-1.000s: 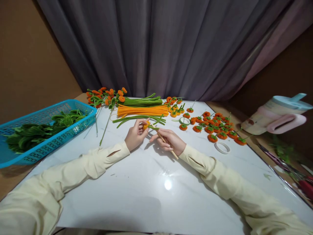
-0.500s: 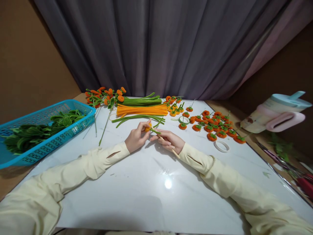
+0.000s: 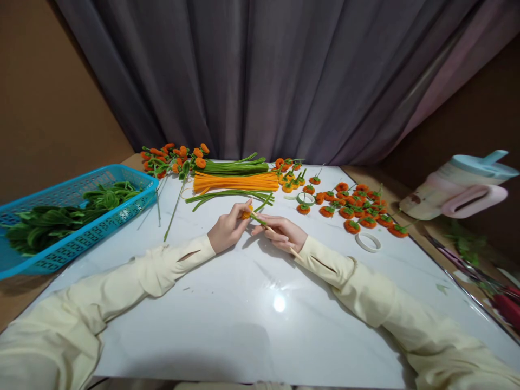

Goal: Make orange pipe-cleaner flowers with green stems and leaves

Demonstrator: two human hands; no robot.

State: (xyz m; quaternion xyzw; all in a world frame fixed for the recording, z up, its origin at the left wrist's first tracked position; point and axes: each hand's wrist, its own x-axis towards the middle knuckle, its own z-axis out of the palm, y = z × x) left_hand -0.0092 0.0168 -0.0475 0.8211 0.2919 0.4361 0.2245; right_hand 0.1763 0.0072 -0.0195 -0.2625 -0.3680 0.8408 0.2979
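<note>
Between the thumb and fingers of my left hand (image 3: 226, 230) is a small yellow-orange chenille piece (image 3: 246, 213), partly covered by the fingers. A green chenille stem (image 3: 260, 220) runs from it toward my right hand (image 3: 287, 233). The fingers of that hand are closed on a thin wooden stick (image 3: 294, 252), whose lower end pokes out by the wrist. The stick's tip meets the green stem near the yellow piece. Just beyond my hands lie loose green pipe cleaners (image 3: 227, 194), a yellow-orange bundle (image 3: 235, 183) and a green bundle (image 3: 235, 168).
A blue basket (image 3: 87, 235) of green chenille leaves stands at left. Orange chenille pieces (image 3: 357, 203) cluster at right near a white tape roll (image 3: 369, 242) and a greenish tape roll (image 3: 305, 199). A lidded cup (image 3: 442, 187) and scissors (image 3: 467, 265) are farther right.
My right hand and the stick have shifted very slightly at the green stem. My left hand keeps its grip on the yellow-orange piece, almost unmoved.
</note>
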